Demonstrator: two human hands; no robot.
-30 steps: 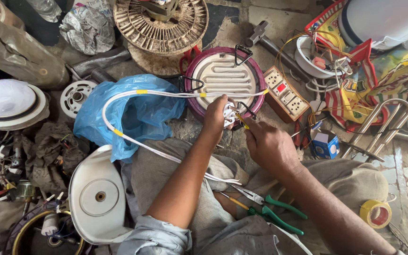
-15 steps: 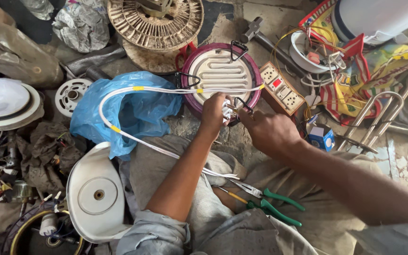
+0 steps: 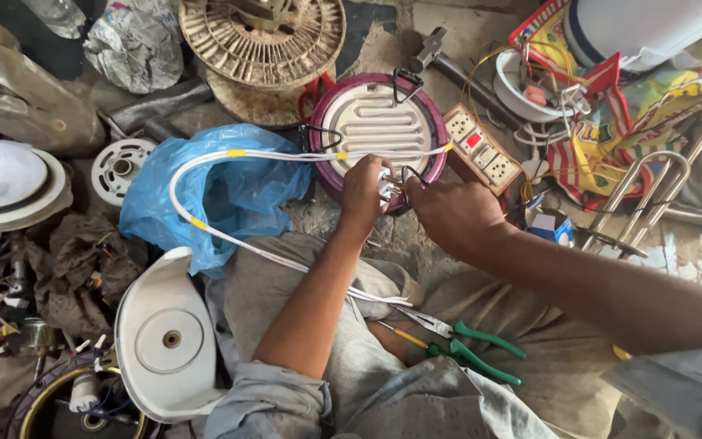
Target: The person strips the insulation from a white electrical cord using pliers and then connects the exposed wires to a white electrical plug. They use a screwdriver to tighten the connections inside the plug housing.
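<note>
My left hand [image 3: 366, 189] grips a small white plug [image 3: 386, 188] at the front rim of a round purple-rimmed heater plate [image 3: 377, 123] with a white coiled element. My right hand [image 3: 448, 213] meets it from the right, its fingertips pinching at the plug; a thin tool may be in them, but I cannot tell. A white cable [image 3: 205, 230] with yellow bands loops from the plug leftward over a blue plastic bag [image 3: 221, 191] and back to my lap.
Green-handled pliers [image 3: 481, 349] lie on my lap. A cream extension socket board [image 3: 483, 150] sits right of the heater. A round slotted metal disc [image 3: 266, 36] lies behind, a white round casing [image 3: 164, 337] at lower left, bent metal heating rods [image 3: 643, 199] at right.
Both hands stay together at the plug by the heater's rim; my right arm has swung in from the lower right. The view has shifted slightly.
</note>
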